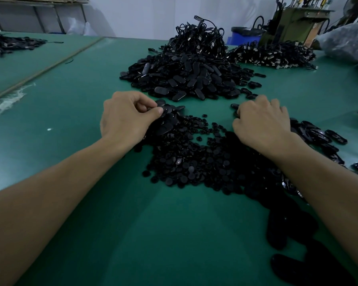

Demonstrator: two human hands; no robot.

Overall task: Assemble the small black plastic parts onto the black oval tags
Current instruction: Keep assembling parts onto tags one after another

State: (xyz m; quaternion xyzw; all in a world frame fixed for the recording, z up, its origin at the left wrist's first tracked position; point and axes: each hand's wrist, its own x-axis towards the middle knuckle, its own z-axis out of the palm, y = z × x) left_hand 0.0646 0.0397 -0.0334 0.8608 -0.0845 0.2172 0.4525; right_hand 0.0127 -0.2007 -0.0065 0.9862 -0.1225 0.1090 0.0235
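A green counter [70,100] is viewed from above, with two bare forearms stretched forward over it. The left hand [126,118] is curled around a small stack of black oval tags [168,116], which is pinched between the thumb and the bent fingers, low over the counter. The right hand [260,122] is turned palm down with its fingers bent toward the surface, beside a few loose black pieces [235,106]. Whether anything is gripped by it cannot be told, since the fingertips are tucked under. Between and beneath the two hands, a wide, low heap of small black plastic parts [194,168], mostly round and button-like, is spread. Further back, near the middle of the counter, a large mound of oval tags [184,79] is piled, topped by a tangle of black looped cords [198,40]. A flatter pile of corded pieces [273,56] is laid to the right of that mound. More dark oval pieces [318,135] are scattered just right of the right wrist. At the far left edge another dark pile [8,45] is seen. Behind the counter, a blue bin [244,39], a green machine [298,23] and a clear plastic bag [347,42] holding dark pieces are placed.
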